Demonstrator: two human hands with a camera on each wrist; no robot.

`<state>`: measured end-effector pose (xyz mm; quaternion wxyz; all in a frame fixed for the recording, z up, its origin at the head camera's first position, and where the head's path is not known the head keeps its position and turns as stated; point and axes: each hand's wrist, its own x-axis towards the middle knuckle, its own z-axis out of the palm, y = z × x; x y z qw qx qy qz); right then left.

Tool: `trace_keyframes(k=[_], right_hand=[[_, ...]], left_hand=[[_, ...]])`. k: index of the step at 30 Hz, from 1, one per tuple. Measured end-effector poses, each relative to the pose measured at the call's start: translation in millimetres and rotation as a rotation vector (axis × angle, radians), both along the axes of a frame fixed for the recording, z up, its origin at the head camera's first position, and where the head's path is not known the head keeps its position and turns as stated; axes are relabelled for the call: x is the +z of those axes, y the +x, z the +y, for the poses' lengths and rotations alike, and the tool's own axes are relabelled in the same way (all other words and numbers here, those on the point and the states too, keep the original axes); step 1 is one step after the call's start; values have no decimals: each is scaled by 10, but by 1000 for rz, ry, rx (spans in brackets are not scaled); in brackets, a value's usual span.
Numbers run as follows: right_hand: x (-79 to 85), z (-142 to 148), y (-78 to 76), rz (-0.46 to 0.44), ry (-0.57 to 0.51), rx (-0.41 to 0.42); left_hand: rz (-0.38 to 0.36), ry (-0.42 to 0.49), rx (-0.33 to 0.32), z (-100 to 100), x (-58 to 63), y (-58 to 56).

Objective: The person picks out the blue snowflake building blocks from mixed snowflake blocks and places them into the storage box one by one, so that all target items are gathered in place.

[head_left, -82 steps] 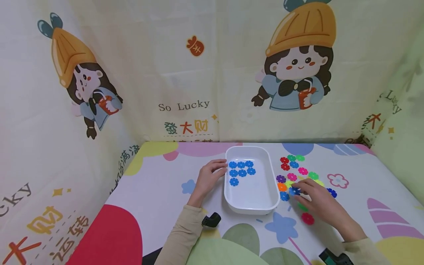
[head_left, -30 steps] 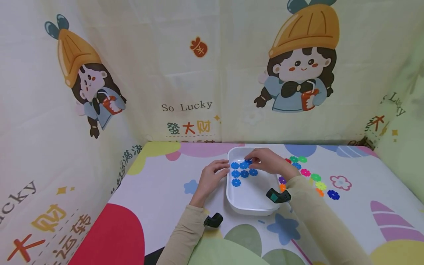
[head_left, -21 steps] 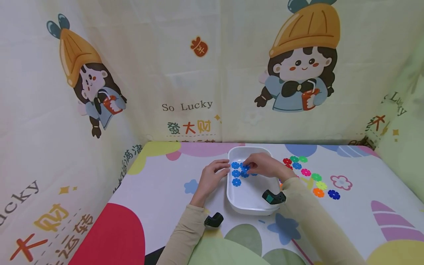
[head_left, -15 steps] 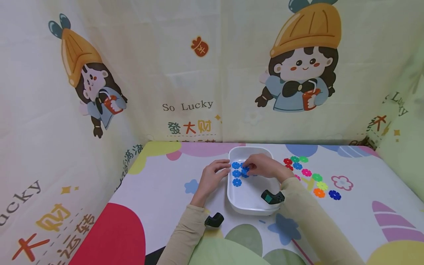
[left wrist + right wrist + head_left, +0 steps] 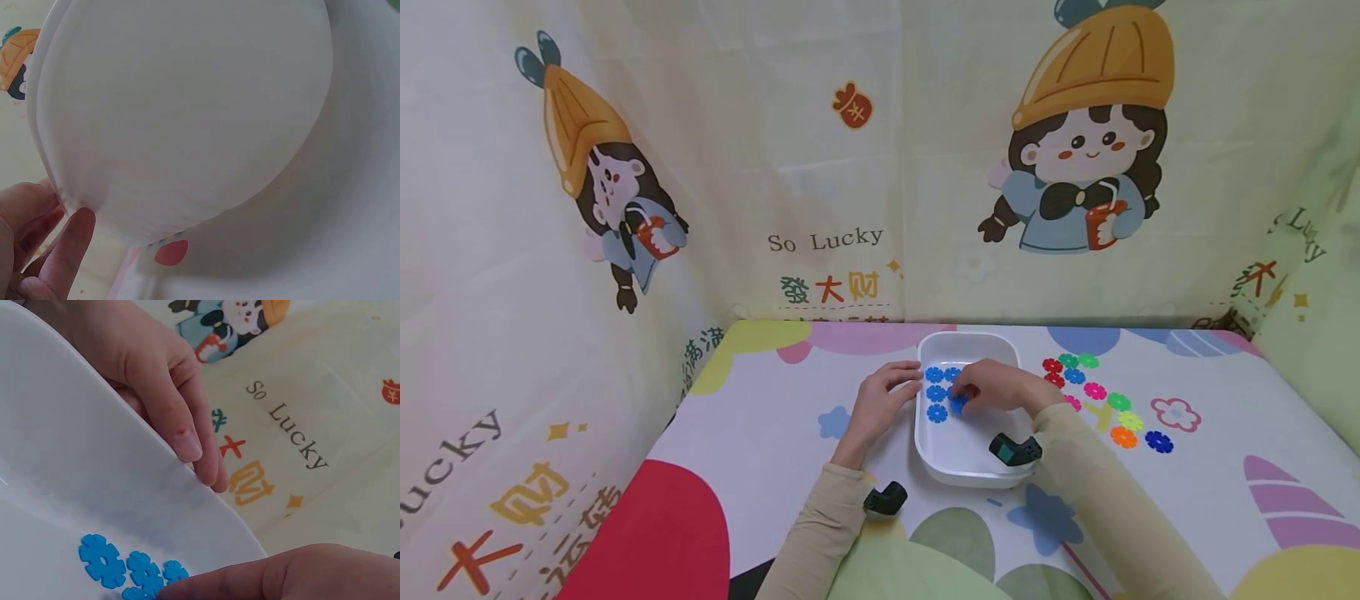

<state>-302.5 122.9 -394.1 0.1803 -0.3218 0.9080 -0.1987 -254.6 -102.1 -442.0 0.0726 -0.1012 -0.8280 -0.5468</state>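
A white rectangular tray (image 5: 973, 462) stands on the patterned table, with several blue snowflake discs (image 5: 936, 393) lying in rows near its left wall. My left hand (image 5: 880, 408) touches the outside of that wall near the rim; its fingertips (image 5: 80, 222) rest against the white plastic in the left wrist view. Inside the tray, my right hand (image 5: 1000, 387) pinches a blue snowflake disc (image 5: 958, 406) low over the tray floor, beside the other discs. That hand hides part of the rows. In the right wrist view, a right-hand finger (image 5: 206, 586) reaches the discs' edge.
Right of the tray lie loose snowflake discs in several colours, among them a red one (image 5: 1053, 366), a pink one (image 5: 1095, 391), an orange one (image 5: 1123, 437) and a dark blue one (image 5: 1159, 442). My right forearm covers part of that area. A printed cloth hangs behind.
My right hand has come from the loose discs on the right into the tray with a blue disc, then shifted slightly towards me. My left hand stays at the tray's left wall.
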Motion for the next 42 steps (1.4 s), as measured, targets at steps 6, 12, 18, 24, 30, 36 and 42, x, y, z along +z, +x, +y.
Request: trace_keyframes(k=[6,12,18,24,30,36,42], right_hand=[[-6,-11,19,13,20,7],[-20,-18,28,24,34,14],[-29,-29,27,30,45,15],[-48,-40,15,27,50,26],[-46,-53,18,15,55,20],[-45,-71,19,20,58,16],[-41,-79,28,26,34,23]], left_hand=[[-3,9,-3,11,9,3],[-6,12,1,10,12,2],[-13,11,2,9,24,1],[-20,19,9,11,43,6],[-22,21,6,10,49,8],[-8,14,5,7,54,3],[28,10,-2,2,29,-22]])
